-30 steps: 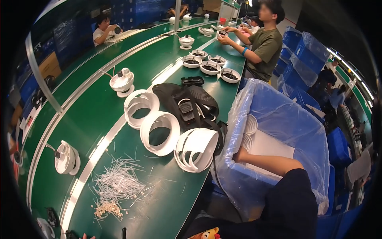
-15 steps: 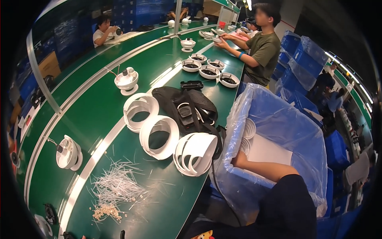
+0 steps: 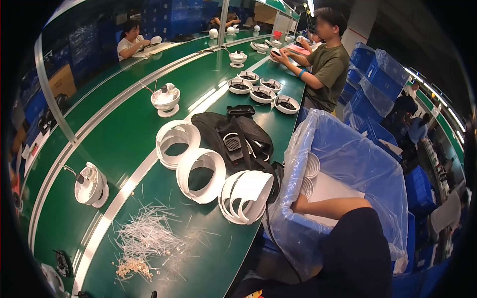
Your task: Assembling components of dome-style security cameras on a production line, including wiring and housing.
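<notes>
The work looks partway along. Three white ring groups (image 3: 258, 186) stand on the worktop (image 3: 208, 260), between nine and ten o'clock from the right hand (image 3: 300, 204), and seem to be the portion already set out. More white rings (image 3: 307, 188) sit nested in two stacks inside the lined blue bin (image 3: 367, 154), at about twelve to one o'clock from that hand; these appear to be what is left. Their number cannot be counted, since the rim and forearm hide part of the bin. A pile of pale strips (image 3: 149, 231) lies loose between eight and nine o'clock, with no hand on it.

The right hand reaches over the bin's near edge and down, just beside the closer stack. Its forearm (image 3: 335, 207) runs nearly level from the fingers toward three o'clock, then bends at the elbow into a dark sleeve (image 3: 360, 248) at about four o'clock. The fingertips are hidden, so whether the grip is wide, narrow or around a ring cannot be told. The left hand is out of view.
</notes>
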